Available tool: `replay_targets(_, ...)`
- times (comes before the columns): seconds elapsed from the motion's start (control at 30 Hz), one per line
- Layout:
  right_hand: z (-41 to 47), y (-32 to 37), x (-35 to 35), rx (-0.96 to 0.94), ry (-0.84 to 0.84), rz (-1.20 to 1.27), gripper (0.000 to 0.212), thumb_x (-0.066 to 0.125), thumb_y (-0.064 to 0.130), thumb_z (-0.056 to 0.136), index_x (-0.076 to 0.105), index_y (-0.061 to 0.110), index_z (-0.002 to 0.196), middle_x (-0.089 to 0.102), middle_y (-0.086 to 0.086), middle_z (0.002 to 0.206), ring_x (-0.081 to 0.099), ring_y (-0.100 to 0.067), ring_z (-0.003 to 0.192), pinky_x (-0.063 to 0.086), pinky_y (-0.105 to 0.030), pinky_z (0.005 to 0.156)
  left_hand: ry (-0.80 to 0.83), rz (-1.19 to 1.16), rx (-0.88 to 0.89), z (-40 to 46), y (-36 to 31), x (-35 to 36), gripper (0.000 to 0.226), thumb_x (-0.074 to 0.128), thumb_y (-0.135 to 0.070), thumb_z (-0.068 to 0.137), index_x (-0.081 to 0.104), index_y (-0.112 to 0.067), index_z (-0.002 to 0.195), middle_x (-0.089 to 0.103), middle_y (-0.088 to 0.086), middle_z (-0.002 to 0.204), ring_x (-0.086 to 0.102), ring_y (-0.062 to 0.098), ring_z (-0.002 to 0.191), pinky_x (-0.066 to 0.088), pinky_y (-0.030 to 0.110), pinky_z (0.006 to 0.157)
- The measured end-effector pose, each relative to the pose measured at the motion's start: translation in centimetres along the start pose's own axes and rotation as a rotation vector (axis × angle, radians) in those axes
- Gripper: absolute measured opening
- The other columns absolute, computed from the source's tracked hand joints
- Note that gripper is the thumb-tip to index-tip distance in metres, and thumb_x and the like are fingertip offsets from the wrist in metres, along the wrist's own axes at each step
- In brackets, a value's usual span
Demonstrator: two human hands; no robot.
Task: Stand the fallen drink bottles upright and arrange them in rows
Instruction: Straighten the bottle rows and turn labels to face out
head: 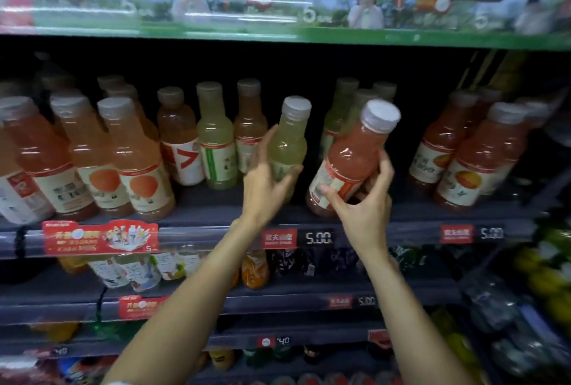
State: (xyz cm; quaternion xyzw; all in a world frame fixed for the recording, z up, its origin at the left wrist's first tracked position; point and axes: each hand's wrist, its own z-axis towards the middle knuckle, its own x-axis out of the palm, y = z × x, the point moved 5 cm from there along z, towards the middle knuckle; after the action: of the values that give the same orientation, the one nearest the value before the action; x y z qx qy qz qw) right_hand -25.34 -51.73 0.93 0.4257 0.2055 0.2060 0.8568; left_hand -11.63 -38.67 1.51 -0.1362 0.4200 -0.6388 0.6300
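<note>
Left grip clasping upright pale bottle, right grip clasping tilted pink bottle

The scene is being viewed by a single head-worn wide-angle camera, being aimed forward and slightly down at a store shelf from close range. The shelf is being faced nearly head-on, with the tier above and the tiers below also being taken in. Both forearms are being seen reaching up from the bottom edge. No second view is being offered.
</note>
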Motion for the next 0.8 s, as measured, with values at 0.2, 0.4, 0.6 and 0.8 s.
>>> replay_targets(0.2,1.6,-1.6,-8.8,0.027,-0.219,-0.139,0.095,0.082,0.029,0.069,0.021,0.034,0.142,0.045,0.009,0.137,0.05,-0.006,0.12,0.044,-0.032,0.1,0.047,-0.298,-0.099,1.4,-0.3,6.6,0.075,0.069,-0.033,0.087,0.026,-0.026,0.148,0.04,-0.009,0.144,0.042,0.006,0.13,0.037,0.035,0.11)
replay_targets(0.4,3.6,-3.3,-11.4,0.053,-0.284,-0.351,0.093,0.081,0.024,0.072,0.023,0.009,0.143,0.046,-0.013,0.135,0.046,-0.011,0.11,0.03,-0.013,0.09,-0.052,-0.211,-0.101,1.1,-1.1,8.2,0.075,0.055,-0.025,0.096,0.007,-0.024,0.153,0.009,0.0,0.16,0.01,0.014,0.147,0.012,0.034,0.12)
replay_targets(0.6,4.5,-5.0,-11.4,-0.03,-0.258,-0.606,0.092,0.079,0.037,0.072,0.027,0.007,0.141,0.039,-0.016,0.134,0.042,-0.028,0.121,0.045,-0.034,0.085,0.082,-0.102,0.345,-1.9,-9.1,12.1,0.048,0.051,-0.02,0.094,0.039,-0.016,0.14,0.049,0.004,0.137,0.042,0.012,0.125,0.035,0.029,0.105)
replay_targets(0.8,5.4,-5.1,-12.8,-0.084,-0.26,-0.818,0.084,0.071,0.028,0.074,0.029,0.015,0.146,0.037,-0.015,0.125,0.041,-0.031,0.107,0.05,-0.047,0.08,0.565,-0.386,-0.148,-0.3,-10.1,21.0,0.079,0.057,-0.047,0.087,0.016,-0.025,0.151,0.05,0.001,0.139,0.053,0.012,0.12,0.044,0.029,0.1)
